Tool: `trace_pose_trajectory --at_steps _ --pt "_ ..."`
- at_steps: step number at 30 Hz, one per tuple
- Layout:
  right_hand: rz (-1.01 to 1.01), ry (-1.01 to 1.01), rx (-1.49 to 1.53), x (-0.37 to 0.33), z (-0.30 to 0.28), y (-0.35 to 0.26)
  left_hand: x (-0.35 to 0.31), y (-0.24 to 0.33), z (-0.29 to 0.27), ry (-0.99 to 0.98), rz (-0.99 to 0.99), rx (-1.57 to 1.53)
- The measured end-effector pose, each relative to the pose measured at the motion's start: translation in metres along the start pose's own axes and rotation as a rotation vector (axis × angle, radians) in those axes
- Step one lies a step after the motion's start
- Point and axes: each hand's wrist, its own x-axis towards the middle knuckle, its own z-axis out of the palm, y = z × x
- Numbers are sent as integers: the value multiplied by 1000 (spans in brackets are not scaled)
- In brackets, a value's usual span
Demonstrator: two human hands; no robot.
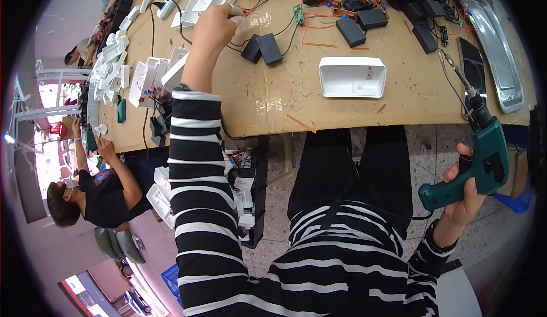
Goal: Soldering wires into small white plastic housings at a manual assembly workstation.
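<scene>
My left hand [215,27] reaches across the table to the white plastic parts at the far side. Its fingers are closed near a white piece and thin red wires; what lies between the fingertips is mostly hidden. Held up at the right, beyond the table's front edge, is a green soldering gun [493,146], my right hand [464,194] wrapped round its handle. Its metal tip and a thin feed tube point toward the table. An open white plastic box [336,91] lies in front of me, with a small fitting inside.
Black battery-like blocks [269,49] lie right of my left hand. More black blocks, wires and small green circuit boards [298,15] crowd the far side. A metal tray [507,83] stands at right, white housings [149,80] at left. A co-worker [108,186] sits at left.
</scene>
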Motion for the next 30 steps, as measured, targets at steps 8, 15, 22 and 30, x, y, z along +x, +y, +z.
trace_pose_trajectory --at_steps 8,15,22,30 --pt "29 -42 108 6 7 5 -48 -1 -6 395 16 -957" --pt "91 -113 199 6 22 8 -93 3 -33 577 443 -1206" --pt "228 -126 528 14 48 21 -166 54 -69 403 487 -916" --pt "345 -103 565 40 94 39 -167 116 8 16 304 -836"
